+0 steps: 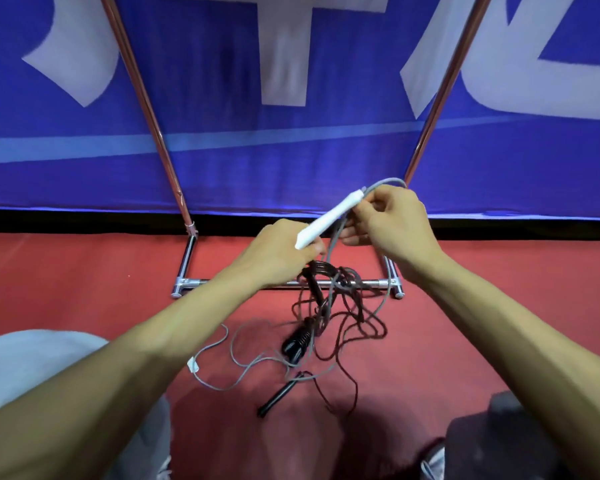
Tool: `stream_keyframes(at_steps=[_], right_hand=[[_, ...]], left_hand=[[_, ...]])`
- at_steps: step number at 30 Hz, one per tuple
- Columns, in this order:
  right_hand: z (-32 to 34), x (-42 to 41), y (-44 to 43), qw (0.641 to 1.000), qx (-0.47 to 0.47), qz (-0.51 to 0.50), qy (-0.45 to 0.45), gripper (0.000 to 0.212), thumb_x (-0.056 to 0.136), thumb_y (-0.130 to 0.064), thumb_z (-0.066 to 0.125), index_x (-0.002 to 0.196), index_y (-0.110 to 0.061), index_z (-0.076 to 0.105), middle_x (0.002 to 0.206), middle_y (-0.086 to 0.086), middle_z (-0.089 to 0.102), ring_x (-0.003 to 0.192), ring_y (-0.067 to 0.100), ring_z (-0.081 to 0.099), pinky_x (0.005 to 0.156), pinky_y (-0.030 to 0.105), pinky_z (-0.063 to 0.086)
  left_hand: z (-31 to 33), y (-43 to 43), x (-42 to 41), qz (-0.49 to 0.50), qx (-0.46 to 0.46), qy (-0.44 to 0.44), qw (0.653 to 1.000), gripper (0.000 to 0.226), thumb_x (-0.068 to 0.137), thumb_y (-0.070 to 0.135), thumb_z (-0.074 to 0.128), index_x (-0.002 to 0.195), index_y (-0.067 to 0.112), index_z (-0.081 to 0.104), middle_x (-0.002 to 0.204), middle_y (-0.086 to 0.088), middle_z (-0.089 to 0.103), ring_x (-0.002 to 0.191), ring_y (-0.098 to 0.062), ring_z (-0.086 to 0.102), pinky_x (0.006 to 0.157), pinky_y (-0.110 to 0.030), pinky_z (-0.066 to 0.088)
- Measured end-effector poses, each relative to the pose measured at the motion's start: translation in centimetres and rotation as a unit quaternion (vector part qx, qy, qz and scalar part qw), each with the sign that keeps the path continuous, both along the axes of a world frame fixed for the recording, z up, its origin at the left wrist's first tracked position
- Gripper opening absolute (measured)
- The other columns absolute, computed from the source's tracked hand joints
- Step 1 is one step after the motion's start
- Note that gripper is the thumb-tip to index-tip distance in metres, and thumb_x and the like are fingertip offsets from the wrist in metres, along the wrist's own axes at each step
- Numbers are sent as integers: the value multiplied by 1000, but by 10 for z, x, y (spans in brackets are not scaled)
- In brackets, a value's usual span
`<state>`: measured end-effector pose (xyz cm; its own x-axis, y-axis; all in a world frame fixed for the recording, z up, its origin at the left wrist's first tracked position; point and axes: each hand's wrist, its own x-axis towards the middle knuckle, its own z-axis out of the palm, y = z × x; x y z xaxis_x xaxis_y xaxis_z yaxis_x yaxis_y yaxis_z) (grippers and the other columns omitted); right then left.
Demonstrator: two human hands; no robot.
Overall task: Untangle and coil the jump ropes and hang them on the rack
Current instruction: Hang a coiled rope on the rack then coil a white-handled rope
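Two ropes (326, 306) hang tangled just below the left grip (281, 251), which holds the white handle (329, 218) and dark loops (321, 271); the right grip (392, 220) pinches the grey cord (385, 181) beside it. Untangling is in hand; next, the grey cord likely needs drawing free, with the rack (201, 282) just beyond.

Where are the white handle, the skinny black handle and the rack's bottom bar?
white handle (328, 218), head view, mid-shaft.
skinny black handle (278, 396), head view, mid-shaft.
rack's bottom bar (199, 281), head view, bare left stretch.
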<state>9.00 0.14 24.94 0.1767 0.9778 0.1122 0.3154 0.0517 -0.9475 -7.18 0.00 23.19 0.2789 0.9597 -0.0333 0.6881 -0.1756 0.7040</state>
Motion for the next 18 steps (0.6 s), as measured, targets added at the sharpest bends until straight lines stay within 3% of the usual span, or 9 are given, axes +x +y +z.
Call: stream_keyframes(at_steps=[5, 10, 12, 15, 18], right_hand=[[8, 0, 0, 993, 18, -27, 110, 24, 95, -12, 56, 73, -1, 57, 70, 16, 66, 62, 33, 71, 60, 38, 59], [19, 4, -4, 969, 23, -59, 239, 20, 98, -7, 49, 82, 3, 56, 76, 17, 58, 55, 21, 69, 53, 25, 56], [21, 6, -4, 958, 13, -59, 281, 19, 99, -7, 49, 85, 3, 55, 77, 16, 57, 54, 20, 69, 53, 23, 55], [23, 4, -5, 941, -11, -59, 333, 20, 98, -6, 49, 81, 1, 56, 69, 11, 59, 54, 18, 68, 59, 26, 59], [25, 3, -4, 920, -39, -55, 385, 21, 97, -2, 50, 77, 2, 56, 57, 6, 61, 52, 14, 67, 57, 24, 58]], left_hand=[[0, 3, -2, -15, -33, -50, 998, 8, 88, 17, 66, 84, 17, 72, 65, 6, 63, 59, -11, 51, 59, -21, 40], [0, 4, -7, -57, -84, -33, 994, 9, 90, 15, 66, 95, 17, 73, 65, 1, 65, 57, -9, 50, 58, -21, 39], [-2, 2, -8, -62, -113, -73, 989, 10, 91, 15, 66, 98, 15, 73, 66, -2, 67, 60, -12, 53, 62, -21, 43], [-2, -2, -4, -70, -142, -164, 974, 7, 92, 13, 66, 90, 9, 70, 62, -5, 64, 55, -16, 56, 63, -23, 50], [-2, -5, 0, -61, -136, -160, 976, 10, 90, 18, 69, 81, 13, 68, 59, -2, 61, 49, -15, 54, 56, -22, 48]])
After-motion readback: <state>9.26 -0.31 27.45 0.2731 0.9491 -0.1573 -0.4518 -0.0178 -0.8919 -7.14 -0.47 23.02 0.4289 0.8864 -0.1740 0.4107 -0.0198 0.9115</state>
